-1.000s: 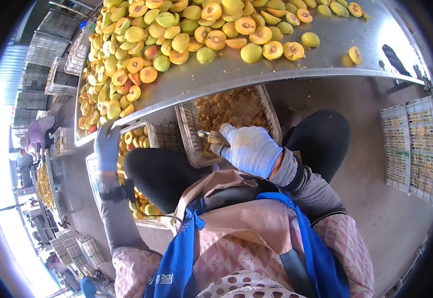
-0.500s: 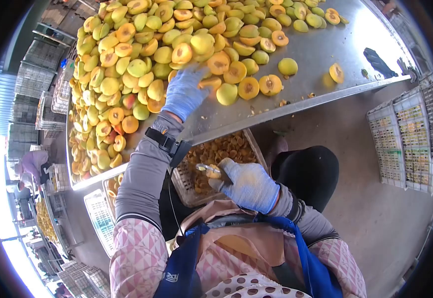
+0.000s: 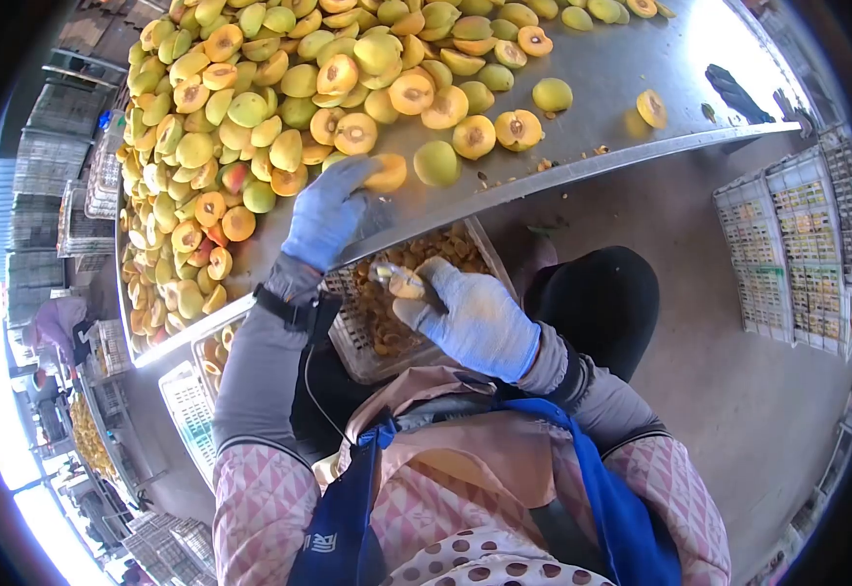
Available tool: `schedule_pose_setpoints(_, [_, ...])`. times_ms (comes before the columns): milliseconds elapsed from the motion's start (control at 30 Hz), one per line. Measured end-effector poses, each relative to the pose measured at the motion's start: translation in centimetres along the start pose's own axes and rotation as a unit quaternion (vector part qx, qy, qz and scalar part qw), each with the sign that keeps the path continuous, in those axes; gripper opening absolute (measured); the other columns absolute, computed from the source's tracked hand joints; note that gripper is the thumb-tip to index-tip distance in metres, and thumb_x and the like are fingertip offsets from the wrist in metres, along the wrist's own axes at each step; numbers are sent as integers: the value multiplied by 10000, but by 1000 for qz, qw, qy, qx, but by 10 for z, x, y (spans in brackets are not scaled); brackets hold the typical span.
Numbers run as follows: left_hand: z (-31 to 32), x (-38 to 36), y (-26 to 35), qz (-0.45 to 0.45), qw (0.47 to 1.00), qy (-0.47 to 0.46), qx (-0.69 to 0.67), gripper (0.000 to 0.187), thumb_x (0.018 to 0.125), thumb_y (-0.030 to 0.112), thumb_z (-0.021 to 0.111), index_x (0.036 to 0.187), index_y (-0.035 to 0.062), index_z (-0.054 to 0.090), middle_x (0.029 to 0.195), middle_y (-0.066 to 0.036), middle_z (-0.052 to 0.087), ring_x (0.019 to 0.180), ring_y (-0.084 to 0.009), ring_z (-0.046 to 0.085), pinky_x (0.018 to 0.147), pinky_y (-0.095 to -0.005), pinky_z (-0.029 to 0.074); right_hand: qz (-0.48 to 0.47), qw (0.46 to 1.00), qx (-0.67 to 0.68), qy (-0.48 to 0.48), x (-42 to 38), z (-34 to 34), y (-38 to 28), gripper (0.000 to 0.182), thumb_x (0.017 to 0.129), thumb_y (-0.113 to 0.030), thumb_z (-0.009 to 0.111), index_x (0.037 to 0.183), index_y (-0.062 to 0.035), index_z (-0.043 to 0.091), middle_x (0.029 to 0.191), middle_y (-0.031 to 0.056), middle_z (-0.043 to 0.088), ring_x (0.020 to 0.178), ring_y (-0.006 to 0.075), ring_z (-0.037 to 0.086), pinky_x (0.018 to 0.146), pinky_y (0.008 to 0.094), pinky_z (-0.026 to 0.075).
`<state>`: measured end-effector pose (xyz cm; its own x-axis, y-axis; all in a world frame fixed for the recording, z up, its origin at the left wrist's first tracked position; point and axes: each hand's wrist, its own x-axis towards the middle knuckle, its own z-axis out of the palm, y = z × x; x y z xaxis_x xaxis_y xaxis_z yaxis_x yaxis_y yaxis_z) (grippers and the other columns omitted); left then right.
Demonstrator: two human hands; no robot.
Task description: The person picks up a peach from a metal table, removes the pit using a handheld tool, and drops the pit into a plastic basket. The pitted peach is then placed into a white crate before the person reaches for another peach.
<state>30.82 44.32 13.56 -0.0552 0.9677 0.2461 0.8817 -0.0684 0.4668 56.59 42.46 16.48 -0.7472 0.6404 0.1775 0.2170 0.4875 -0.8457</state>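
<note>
Gripping a peach half (image 3: 388, 173) at the near edge of the steel table (image 3: 602, 93), the gloved left hand (image 3: 326, 213) closes on it; right hand (image 3: 467, 317) clamps a small pitting tool (image 3: 394, 280) over the crate (image 3: 424, 293) of pits below.

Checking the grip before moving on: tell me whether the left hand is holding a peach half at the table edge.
Yes, the gloved left hand closes on a peach half by the table edge.
</note>
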Motion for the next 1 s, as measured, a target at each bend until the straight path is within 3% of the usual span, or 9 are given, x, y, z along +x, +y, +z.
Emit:
schedule_pose_setpoints(67, [-15, -16, 17, 46, 998, 30, -3, 411, 778, 49, 660, 1179, 136, 672, 1228, -142, 628, 1118, -319, 609, 933, -387, 503, -94, 990, -100, 32, 3, 2, 4, 337, 924, -351, 616, 973, -20, 575, 732, 220, 636, 706, 391, 653, 590, 472, 506])
schedule_pose_setpoints(133, [-30, -33, 38, 39, 999, 23, 31, 410, 765, 5, 645, 1169, 75, 666, 1222, -163, 632, 1111, -332, 610, 954, -382, 494, 72, 993, 54, 71, 6, -7, -11, 356, 940, -345, 590, 1082, -21, 548, 865, 233, 662, 741, 422, 644, 642, 485, 517])
schedule_pose_setpoints(233, [-37, -42, 59, 134, 989, 62, 21, 406, 752, -50, 616, 1143, 51, 659, 1171, -206, 635, 1057, -402, 620, 896, -420, 522, 40, 941, 262, 211, 21, 11, 4, 459, 904, -170, 672, 1295, -7, 495, 1128, 135, 635, 994, 228, 636, 874, 329, 523])
schedule_pose_setpoints(300, [-41, -48, 74, 166, 984, 67, -6, 402, 753, -56, 609, 1135, 61, 655, 1171, -212, 624, 1051, -405, 620, 888, -421, 520, 186, 866, 440, 146, 25, -9, -11, 492, 877, -56, 692, 1316, 5, 478, 1097, 33, 616, 971, 96, 566, 842, 256, 511])
schedule_pose_setpoints(433, [-43, -65, 74, 167, 984, 16, -57, 442, 780, -29, 602, 1221, 9, 608, 1207, -208, 599, 1103, -380, 596, 976, -403, 465, 222, 887, 397, 84, 16, -29, -40, 288, 875, -96, 698, 1125, -13, 581, 1004, 29, 644, 939, 102, 570, 839, 275, 498])
schedule_pose_setpoints(633, [-27, -80, 66, 6, 910, 52, -412, 557, 829, 19, 637, 1357, -41, 472, 1335, -169, 524, 1175, -245, 551, 990, -362, 463, 216, 845, 482, 89, 10, -9, -54, 192, 904, -222, 684, 888, -85, 549, 688, -30, 529, 606, 32, 489, 521, 199, 396])
schedule_pose_setpoints(833, [-31, -96, 97, -60, 854, 94, -508, 622, 943, 263, 615, 1430, -46, 383, 1327, -169, 512, 1168, -236, 542, 987, -352, 451, 226, 830, 505, 75, 12, 18, -55, 219, 911, -250, 662, 1023, -78, 585, 670, 5, 550, 500, 85, 517, 434, 254, 400])
schedule_pose_setpoints(933, [-34, -102, 98, -66, 833, 103, -539, 597, 1003, 382, 484, 1418, -39, 406, 1297, -155, 529, 1150, -229, 539, 996, -359, 428, 139, 931, 320, 109, 30, 64, -21, 352, 904, -310, 666, 1098, -36, 559, 675, 7, 563, 507, 97, 538, 437, 272, 423])
schedule_pose_setpoints(1000, [-37, -105, 95, -72, 805, 101, -580, 604, 1001, 396, 464, 1406, -50, 418, 1312, -163, 528, 1189, -240, 519, 1036, -365, 398, 97, 951, 267, 124, 25, 64, -21, 407, 869, -333, 684, 1091, -28, 531, 766, 112, 620, 664, 267, 623, 594, 366, 484])
